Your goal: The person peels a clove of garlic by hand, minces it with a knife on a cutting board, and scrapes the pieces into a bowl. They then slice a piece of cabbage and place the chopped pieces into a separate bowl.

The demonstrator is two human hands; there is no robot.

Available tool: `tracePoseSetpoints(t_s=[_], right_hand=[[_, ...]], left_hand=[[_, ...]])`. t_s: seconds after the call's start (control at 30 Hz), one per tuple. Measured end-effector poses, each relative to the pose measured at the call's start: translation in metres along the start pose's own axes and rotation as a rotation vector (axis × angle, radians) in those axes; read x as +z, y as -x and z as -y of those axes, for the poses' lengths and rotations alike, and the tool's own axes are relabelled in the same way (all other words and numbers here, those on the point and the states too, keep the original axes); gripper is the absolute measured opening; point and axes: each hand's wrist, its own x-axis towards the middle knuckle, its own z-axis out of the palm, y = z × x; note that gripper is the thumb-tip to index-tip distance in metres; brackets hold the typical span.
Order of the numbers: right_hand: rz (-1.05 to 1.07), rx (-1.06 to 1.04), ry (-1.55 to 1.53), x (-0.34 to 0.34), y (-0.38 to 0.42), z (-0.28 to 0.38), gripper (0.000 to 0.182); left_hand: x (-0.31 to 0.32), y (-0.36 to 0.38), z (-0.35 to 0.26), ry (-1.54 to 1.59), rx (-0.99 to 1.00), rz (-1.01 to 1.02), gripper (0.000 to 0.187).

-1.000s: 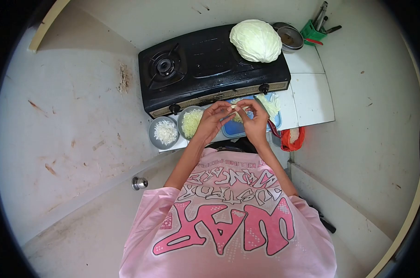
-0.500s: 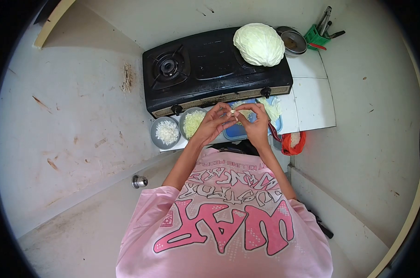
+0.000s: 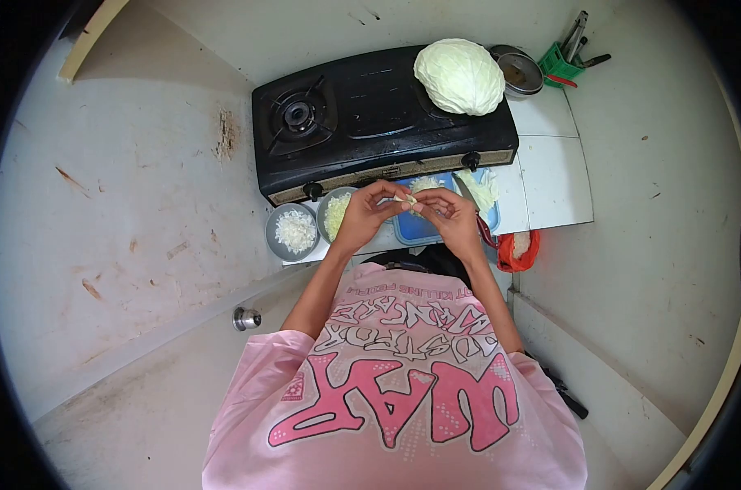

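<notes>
A pink shirt bears dark-outlined lettering.

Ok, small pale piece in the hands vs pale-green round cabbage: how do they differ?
Size: the small pale piece is far smaller than the pale-green round cabbage.
Pose: the piece is pinched between the left hand and right hand; the cabbage rests on the long black stove.
Shared: both are pale.

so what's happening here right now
A person is pinching a small pale piece between the left hand and right hand, over a blue tray. A knife rests at the tray's right side. Two grey bowls of chopped food stand to the left. A cabbage sits on the stove.
</notes>
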Motion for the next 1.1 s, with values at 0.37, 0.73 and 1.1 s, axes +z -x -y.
tracePoseSetpoints(t_s=[0.37, 0.73, 1.1], right_hand=[[-0.099, -0.242, 0.332, 0.022, 0.003, 0.019, 0.025], [-0.204, -0.273, 0.316, 0.031, 0.008, 0.008, 0.018], [-0.128, -0.31, 0.358, 0.025, 0.004, 0.021, 0.017]], left_hand=[[-0.004, 0.015, -0.006, 0.0, 0.034, -0.069, 0.021], [-0.003, 0.018, -0.01, -0.056, 0.107, -0.074, 0.02], [0.007, 0.019, -0.014, -0.056, 0.16, -0.142, 0.023]])
